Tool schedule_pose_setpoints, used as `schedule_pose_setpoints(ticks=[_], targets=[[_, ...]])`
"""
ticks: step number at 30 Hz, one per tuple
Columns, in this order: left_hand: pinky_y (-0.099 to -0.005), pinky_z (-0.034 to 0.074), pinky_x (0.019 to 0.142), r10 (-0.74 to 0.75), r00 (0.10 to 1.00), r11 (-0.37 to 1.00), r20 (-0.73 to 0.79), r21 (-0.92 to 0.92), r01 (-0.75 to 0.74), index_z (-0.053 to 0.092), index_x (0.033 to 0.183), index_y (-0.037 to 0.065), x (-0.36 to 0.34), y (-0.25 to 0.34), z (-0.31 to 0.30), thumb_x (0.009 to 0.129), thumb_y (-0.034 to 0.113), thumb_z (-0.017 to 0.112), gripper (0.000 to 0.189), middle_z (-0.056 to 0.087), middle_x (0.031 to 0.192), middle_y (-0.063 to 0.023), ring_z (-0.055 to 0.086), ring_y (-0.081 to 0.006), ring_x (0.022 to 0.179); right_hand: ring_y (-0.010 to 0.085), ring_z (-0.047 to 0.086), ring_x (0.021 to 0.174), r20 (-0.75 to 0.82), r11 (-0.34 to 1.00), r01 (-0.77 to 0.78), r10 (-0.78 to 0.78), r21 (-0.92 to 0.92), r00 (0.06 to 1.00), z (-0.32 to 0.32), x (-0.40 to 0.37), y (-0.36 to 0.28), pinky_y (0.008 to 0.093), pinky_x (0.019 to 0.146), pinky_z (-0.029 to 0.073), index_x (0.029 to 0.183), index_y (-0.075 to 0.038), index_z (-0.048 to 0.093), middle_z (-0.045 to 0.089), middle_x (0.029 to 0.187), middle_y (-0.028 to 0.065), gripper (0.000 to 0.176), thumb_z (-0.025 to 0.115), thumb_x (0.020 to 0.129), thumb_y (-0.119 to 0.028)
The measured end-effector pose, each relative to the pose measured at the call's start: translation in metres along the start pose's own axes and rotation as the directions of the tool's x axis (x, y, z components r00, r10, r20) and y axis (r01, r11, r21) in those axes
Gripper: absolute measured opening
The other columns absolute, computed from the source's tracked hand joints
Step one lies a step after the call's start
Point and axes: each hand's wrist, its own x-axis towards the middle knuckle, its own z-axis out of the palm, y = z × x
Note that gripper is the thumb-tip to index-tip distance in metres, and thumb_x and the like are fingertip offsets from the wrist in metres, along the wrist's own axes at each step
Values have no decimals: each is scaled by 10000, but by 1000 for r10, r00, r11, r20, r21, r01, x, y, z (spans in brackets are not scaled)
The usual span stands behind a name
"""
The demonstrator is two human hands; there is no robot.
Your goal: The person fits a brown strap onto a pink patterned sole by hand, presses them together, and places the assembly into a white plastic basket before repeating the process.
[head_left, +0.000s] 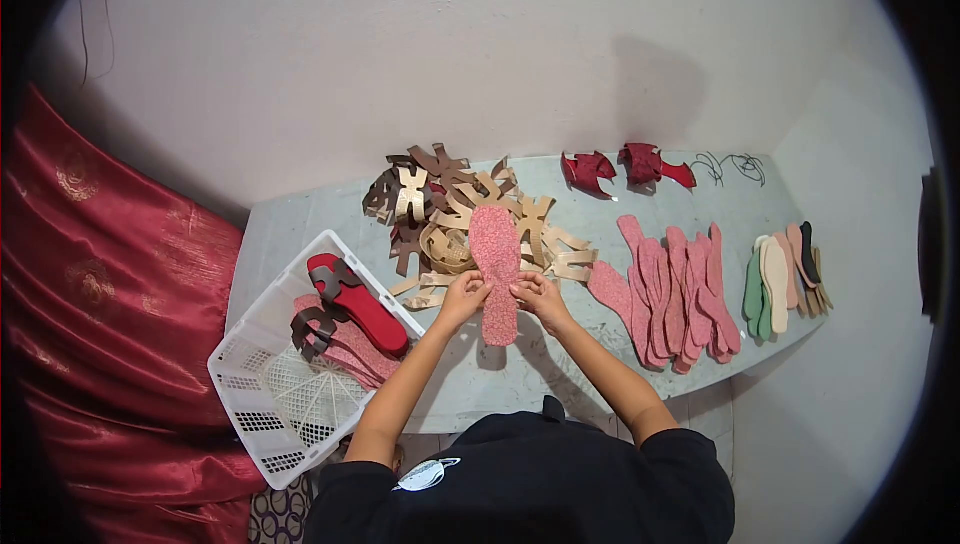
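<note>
A pink speckled shoe sole (495,244) is held up lengthwise over the front of the table, its wide end pointing away from me. My left hand (466,296) pinches its left edge near the narrow middle. On the opposite edge, my right hand (540,300) grips it with thumb and fingers. Behind the sole lies a heap of tan and brown sandal straps (450,244), partly hidden by it. More pink soles (680,294) lie in an overlapping row to the right of my right hand.
A white plastic basket (245,399) at the left contains a red sandal (365,309) and pink soles with dark straps. Dark red uppers (588,173) and black cord (735,168) lie along the back. Green, cream and black soles (774,284) sit at the table's right end. A red curtain (120,344) hangs left.
</note>
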Motion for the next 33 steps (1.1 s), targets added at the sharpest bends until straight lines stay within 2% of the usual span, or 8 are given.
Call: schedule_pose_setpoints(ticks=[7,12,14,18,23,27,31,33], targets=[[-185,444,585,51,991,994,-120,-87,-62,481,1010,4,27,-25,-30,823,112,580,238,580,810,-39,554,-78,682,91,561,777,189,971,-16,63,-238,980,-6,56,-4,228,681,484,1036,-34,515,566,870,24,256,575,828,-173],[-189,435,563,-18,959,983,-283,-180,-35,466,1013,39,27,-16,-33,846,123,547,205,576,801,-14,548,-74,682,106,564,769,48,942,25,-9,-334,999,-29,120,-10,243,692,481,1012,-25,543,579,879,28,217,548,842,-159],[-163,377,495,-35,950,970,-310,-240,-42,473,976,48,26,-17,-32,843,130,556,177,568,758,-1,516,-47,609,106,562,734,48,817,176,-180,-549,983,-45,158,-7,255,682,477,977,-11,565,586,841,37,202,553,825,-142],[-164,379,501,-44,950,967,-310,-251,-37,473,976,50,24,-10,-30,843,118,553,169,563,752,1,513,-47,609,158,588,726,26,596,237,-341,-767,940,-52,220,-5,286,682,477,982,-2,569,609,838,81,218,560,796,-115],[-190,467,593,-9,964,984,-266,-173,-39,468,1021,62,29,-22,-37,850,133,544,200,594,855,-7,571,-70,726,343,543,964,8,346,197,-478,-917,878,-35,244,-10,361,848,423,1056,13,541,563,1022,220,284,508,785,-67],[-157,374,529,-75,951,976,-301,-219,8,479,982,55,30,-10,-35,827,118,579,195,556,775,4,507,-42,641,351,502,1027,17,311,190,-484,-931,875,-41,267,1,367,893,391,1079,10,532,536,1073,230,298,490,800,-87],[-177,443,588,-73,967,986,-243,-166,33,469,1030,53,31,-15,-38,844,144,557,225,592,851,-2,557,-54,705,360,511,1000,-53,394,87,-332,-915,942,-41,267,-7,367,861,406,1060,25,540,546,1067,223,288,461,823,-117],[-153,351,492,-94,952,965,-291,-262,15,478,981,53,31,-13,-34,828,137,583,203,556,745,17,489,-29,602,322,565,917,60,353,140,-228,-925,972,-40,267,-10,364,797,427,998,42,565,598,965,200,262,487,818,-132]])
